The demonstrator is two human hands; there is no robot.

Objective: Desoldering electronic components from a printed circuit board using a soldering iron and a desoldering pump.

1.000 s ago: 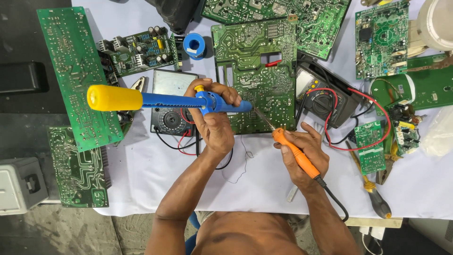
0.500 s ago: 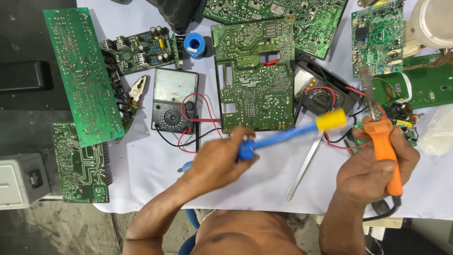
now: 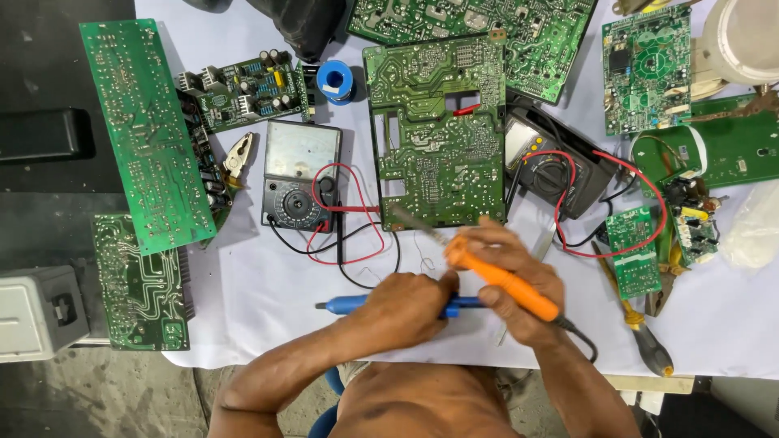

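Note:
My left hand (image 3: 410,308) grips a blue desoldering pump (image 3: 345,306) that lies level near the table's front edge, its tip pointing left. The pump's other end is hidden behind my right hand. My right hand (image 3: 519,288) holds an orange-handled soldering iron (image 3: 503,282), blurred by motion. The iron's metal tip (image 3: 406,217) points up and left, at the lower edge of a large green circuit board (image 3: 438,138) lying solder side up in the middle of the white table. The two hands are close together, almost touching.
An analog multimeter (image 3: 300,174) with red and black leads lies left of the board, a digital multimeter (image 3: 556,170) to its right. A blue solder spool (image 3: 335,81), pliers (image 3: 237,156), several other circuit boards (image 3: 146,134) and a grey box (image 3: 36,312) surround the area.
My left hand swung the pump down from pointing up-right to lying level at the table front. My right hand carried the soldering iron from the right side to the centre, tip toward the board.

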